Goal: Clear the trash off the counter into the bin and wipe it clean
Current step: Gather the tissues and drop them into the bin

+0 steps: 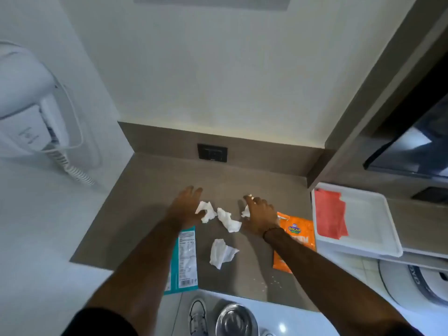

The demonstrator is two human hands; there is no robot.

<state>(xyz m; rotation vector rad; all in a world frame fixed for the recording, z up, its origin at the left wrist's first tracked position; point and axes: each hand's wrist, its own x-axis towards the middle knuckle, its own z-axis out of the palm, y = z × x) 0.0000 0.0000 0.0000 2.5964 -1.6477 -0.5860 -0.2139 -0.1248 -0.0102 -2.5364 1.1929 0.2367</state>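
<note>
Crumpled white tissues lie on the grey-brown counter (150,185): one (206,210) beside my left hand (185,209), one (229,220) in the middle, one (221,253) nearer the front edge. My left hand is spread flat, its thumb touching the first tissue. My right hand (260,214) is curled over a small tissue piece (246,210). A teal snack wrapper (185,260) lies under my left forearm. An orange snack packet (297,238) lies under my right wrist. A steel bin (236,320) stands on the floor below the counter edge. Small crumbs (271,281) dot the front.
A white tray (371,219) with a red cloth (331,215) sits to the right of the counter. A black wall socket (212,152) is on the backsplash. A white wall hairdryer (31,112) with coiled cord hangs at the left. My shoe (197,316) is beside the bin.
</note>
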